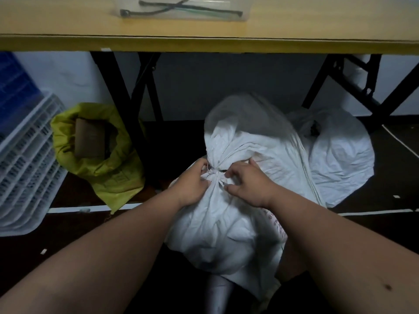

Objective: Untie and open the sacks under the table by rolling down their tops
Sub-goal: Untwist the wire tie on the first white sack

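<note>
White sack (217,223) is sitting on the floor just in front of the tabletop (204,44) edge, directly ahead of the person, between both forearms. Neck is cinched by a thin white tie (214,172); loose top above it is flaring up and back, blurred, so probably flapping.

Key relation: the knot is lying right between the two hands, level with the fingertips. Sack's long axis is running away from the person, bulging body near, gathered top far. Both hands are about equally close to it.

Left hand (192,184) is curling round the neck from the left, fingers at the tie. Right hand (246,181) is pinching at the tie from the right, fingers bent, thumb underneath. Cannot tell which strand each is holding.

Judging: the knot is still tied, so this is the untying step; rolling down is not yet started here.

Material: woven plastic-looking fabric, matte, heavily creased, some faint red print on the right flank. Likely stiff enough to hold a rolled cuff.

Further out: a second white sack (340,155) is slumping behind-right, its mouth looking gathered. A yellow-green sack (108,168) to the left is already standing open with its top rolled down, something brown and boxy inside. White slatted crates (25,159) are stacking at far left, black table legs (127,96) behind. A clear tray (181,10) with dark cords is sitting on the tabletop.
</note>
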